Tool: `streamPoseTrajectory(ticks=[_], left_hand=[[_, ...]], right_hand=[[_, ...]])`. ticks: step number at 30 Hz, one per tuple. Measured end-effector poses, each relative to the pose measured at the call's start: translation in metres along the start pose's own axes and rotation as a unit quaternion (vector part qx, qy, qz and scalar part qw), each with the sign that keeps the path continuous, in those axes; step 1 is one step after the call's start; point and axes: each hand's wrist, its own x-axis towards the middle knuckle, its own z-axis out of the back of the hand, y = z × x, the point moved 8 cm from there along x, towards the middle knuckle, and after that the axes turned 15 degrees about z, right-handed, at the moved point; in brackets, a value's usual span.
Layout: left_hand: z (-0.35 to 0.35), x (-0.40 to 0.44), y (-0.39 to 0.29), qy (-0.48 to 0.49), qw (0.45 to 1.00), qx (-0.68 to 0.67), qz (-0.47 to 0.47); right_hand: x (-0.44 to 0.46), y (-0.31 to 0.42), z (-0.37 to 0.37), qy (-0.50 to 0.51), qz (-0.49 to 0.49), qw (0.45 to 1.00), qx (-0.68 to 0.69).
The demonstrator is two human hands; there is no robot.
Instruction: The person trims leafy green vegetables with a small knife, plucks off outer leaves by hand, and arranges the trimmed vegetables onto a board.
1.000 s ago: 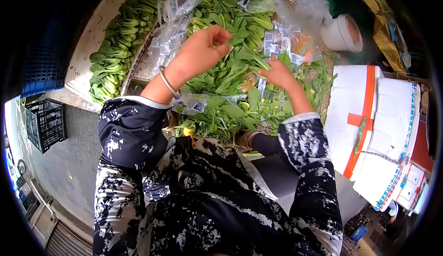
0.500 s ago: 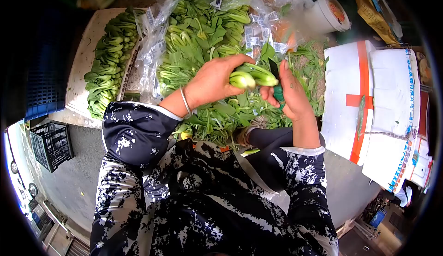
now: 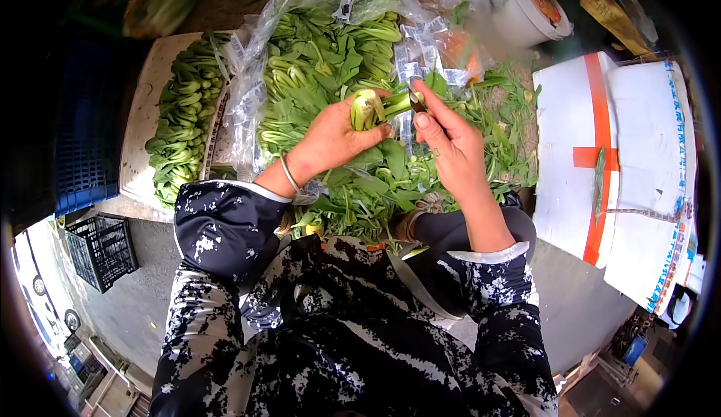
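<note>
My left hand (image 3: 330,137) is wrapped round a head of bok choy (image 3: 366,107), its pale cut base turned up toward me. One green stalk (image 3: 399,104) sticks out from it toward my right hand (image 3: 455,146). That hand is closed on a small knife (image 3: 416,104), whose dark blade lies against the stalk's end; its handle is hidden in my fingers. Beneath both hands, loose leaves and trimmings (image 3: 375,191) cover the ground. Just beyond lies a clear plastic bag (image 3: 251,109) heaped with bok choy (image 3: 300,75).
On the left, bok choy (image 3: 182,116) lies in a row on a pale board (image 3: 143,120). Black (image 3: 101,252) and blue (image 3: 88,139) crates stand farther left. White foam boxes (image 3: 563,131) with red tape are on the right. A white bucket (image 3: 518,22) stands at the back right.
The bok choy in my left hand has tipped upright and shifted left. My right hand has turned, bringing the knife leftward onto a stalk, and its green handle no longer shows.
</note>
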Motion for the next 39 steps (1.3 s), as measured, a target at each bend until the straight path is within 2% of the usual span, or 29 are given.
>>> streamPoseTrajectory(ticks=[4, 6, 9, 10, 12, 15, 19, 20, 21, 26, 29, 32, 38, 39], left_hand=[[0.005, -0.001, -0.004, -0.002, 0.999, 0.031, 0.013], [0.005, -0.002, -0.004, 0.001, 0.999, 0.039, 0.003], [0.004, -0.001, -0.001, 0.009, 0.999, 0.033, -0.026], [0.006, 0.001, 0.002, -0.015, 0.999, 0.042, -0.022], [0.009, 0.001, 0.005, -0.041, 0.998, 0.049, -0.018], [0.015, 0.002, 0.009, -0.116, 0.973, 0.197, 0.022], [0.012, 0.002, 0.011, -0.115, 0.959, 0.253, 0.062], [0.011, -0.001, 0.010, -0.119, 0.958, 0.256, 0.048], [0.010, -0.002, 0.010, -0.138, 0.943, 0.298, 0.059], [0.013, 0.003, 0.023, -0.116, 0.948, 0.289, 0.059], [0.018, 0.006, 0.014, -0.120, 0.956, 0.267, 0.034], [0.017, 0.002, 0.017, -0.096, 0.962, 0.249, 0.052], [0.021, -0.002, 0.016, -0.093, 0.966, 0.240, 0.039], [0.022, -0.002, 0.015, -0.090, 0.965, 0.245, 0.038]], right_hand=[[0.001, -0.005, 0.003, 0.017, -0.031, 0.999, 0.014], [-0.001, -0.015, 0.002, 0.008, -0.079, 0.990, 0.120], [-0.002, -0.023, 0.008, 0.001, -0.113, 0.981, 0.158], [-0.002, -0.023, 0.005, 0.002, -0.113, 0.981, 0.158], [0.003, -0.005, 0.014, -0.060, 0.011, 0.995, -0.075], [0.001, 0.006, -0.008, -0.006, 0.042, 0.997, -0.072], [-0.002, -0.004, -0.026, 0.051, -0.001, 0.996, -0.079], [0.000, -0.002, -0.028, 0.059, -0.005, 0.995, -0.074], [0.000, -0.007, -0.028, 0.050, 0.047, 0.994, -0.085], [0.004, -0.016, -0.033, 0.068, 0.001, 0.995, -0.074], [0.014, -0.001, -0.036, 0.045, 0.061, 0.996, -0.053], [0.014, -0.001, -0.036, 0.022, 0.072, 0.995, -0.063], [0.015, -0.018, -0.028, 0.012, 0.031, 0.999, 0.027], [0.016, -0.022, -0.023, 0.024, -0.008, 0.997, 0.069]])
